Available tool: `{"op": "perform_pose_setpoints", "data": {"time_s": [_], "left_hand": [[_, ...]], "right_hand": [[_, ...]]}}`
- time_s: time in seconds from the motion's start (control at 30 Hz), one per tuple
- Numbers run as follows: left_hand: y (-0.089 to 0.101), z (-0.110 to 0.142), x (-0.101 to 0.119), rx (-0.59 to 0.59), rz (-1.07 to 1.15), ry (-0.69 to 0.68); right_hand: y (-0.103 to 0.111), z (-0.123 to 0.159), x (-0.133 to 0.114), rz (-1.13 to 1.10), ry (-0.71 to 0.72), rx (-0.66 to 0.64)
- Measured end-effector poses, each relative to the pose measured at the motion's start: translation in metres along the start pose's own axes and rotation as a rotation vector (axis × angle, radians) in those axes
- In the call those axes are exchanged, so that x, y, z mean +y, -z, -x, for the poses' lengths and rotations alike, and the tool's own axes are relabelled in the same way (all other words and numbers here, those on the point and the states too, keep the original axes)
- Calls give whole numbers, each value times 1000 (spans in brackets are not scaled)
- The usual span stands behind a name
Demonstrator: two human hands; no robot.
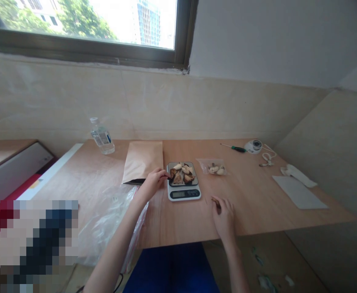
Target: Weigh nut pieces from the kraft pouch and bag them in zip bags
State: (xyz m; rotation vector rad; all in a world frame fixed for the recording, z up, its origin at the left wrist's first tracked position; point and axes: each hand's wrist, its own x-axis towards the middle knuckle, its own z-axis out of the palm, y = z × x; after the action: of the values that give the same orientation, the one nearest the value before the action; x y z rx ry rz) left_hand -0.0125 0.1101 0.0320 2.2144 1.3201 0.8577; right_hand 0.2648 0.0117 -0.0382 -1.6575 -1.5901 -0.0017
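A digital kitchen scale (184,193) stands on the wooden table (257,207), with dried mushroom slices (182,173) piled on its dark tray. My left hand (152,184) reaches over from the left, its fingertips at the tray's edge against a dark slice. Whether they grip that slice is hard to see. My right hand (224,215) rests near the table's front edge, fingers pinched on a small brown piece (216,202). A small clear bag (211,167) with pale slices lies beyond the scale. A kraft paper envelope (142,161) lies left of it.
A crumpled clear plastic bag (108,224) lies at the table's left front, below a blurred patch. Further back stand a water bottle (102,136) and a green-handled screwdriver (235,148). A white device with a cord (253,146), a grey sheet (298,192) and a white cloth (297,175) lie right.
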Motion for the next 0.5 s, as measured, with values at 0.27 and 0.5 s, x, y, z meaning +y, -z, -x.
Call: {"op": "perform_pose_setpoints", "data": {"time_s": [0.27, 0.5], "left_hand": [[-15, -11, 8, -35, -2, -42], [7, 11, 28, 125, -43, 9]], "right_hand": [[0, 0, 0, 1, -5, -2], [1, 0, 0, 22, 22, 10]]}}
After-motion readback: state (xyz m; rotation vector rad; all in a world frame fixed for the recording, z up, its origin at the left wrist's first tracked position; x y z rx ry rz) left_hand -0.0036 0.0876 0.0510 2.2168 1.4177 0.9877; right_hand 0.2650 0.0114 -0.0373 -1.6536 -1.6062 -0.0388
